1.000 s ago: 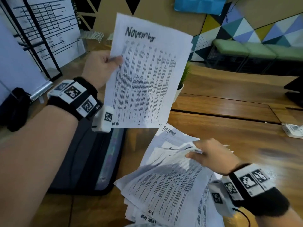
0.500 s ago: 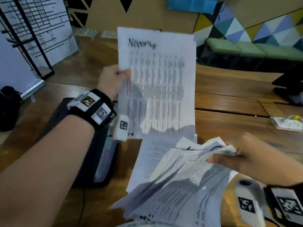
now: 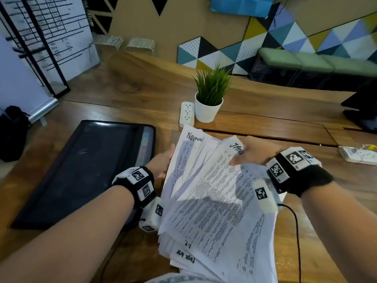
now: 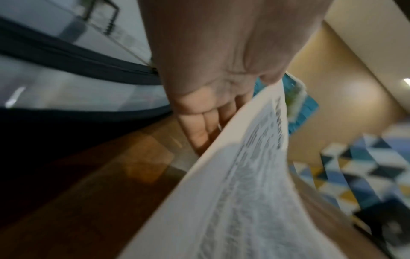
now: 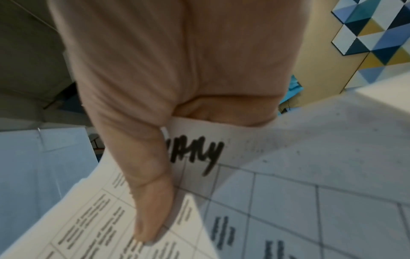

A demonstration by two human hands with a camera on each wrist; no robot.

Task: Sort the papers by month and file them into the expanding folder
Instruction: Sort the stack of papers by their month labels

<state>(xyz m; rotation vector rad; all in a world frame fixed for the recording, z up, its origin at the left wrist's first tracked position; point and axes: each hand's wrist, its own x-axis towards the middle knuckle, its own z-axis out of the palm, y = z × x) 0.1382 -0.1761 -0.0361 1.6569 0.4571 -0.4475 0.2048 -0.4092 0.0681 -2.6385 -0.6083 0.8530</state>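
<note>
A fanned stack of printed papers (image 3: 214, 211) is held above the wooden table (image 3: 265, 123) between both hands. My left hand (image 3: 164, 161) grips the left edge of the November sheet (image 3: 191, 139), now tucked behind the stack. In the left wrist view the fingers (image 4: 199, 126) lie under that sheet (image 4: 244, 192). My right hand (image 3: 243, 154) pinches the top of the stack at the January sheet (image 3: 234, 149), thumb (image 5: 150, 201) pressed on its face (image 5: 288, 175). The black expanding folder (image 3: 81, 170) lies flat to the left, coloured tabs (image 3: 145, 146) showing at its right edge.
A potted plant (image 3: 210, 99) and a white power strip (image 3: 186, 114) stand just beyond the papers. A second power strip (image 3: 359, 155) and a monitor base (image 3: 363, 111) are at the right. A black bag (image 3: 12, 133) sits off the table's left edge.
My left hand has brought the November sheet down from in front of my face to the back of the stack. My right hand has lifted the stack off the table.
</note>
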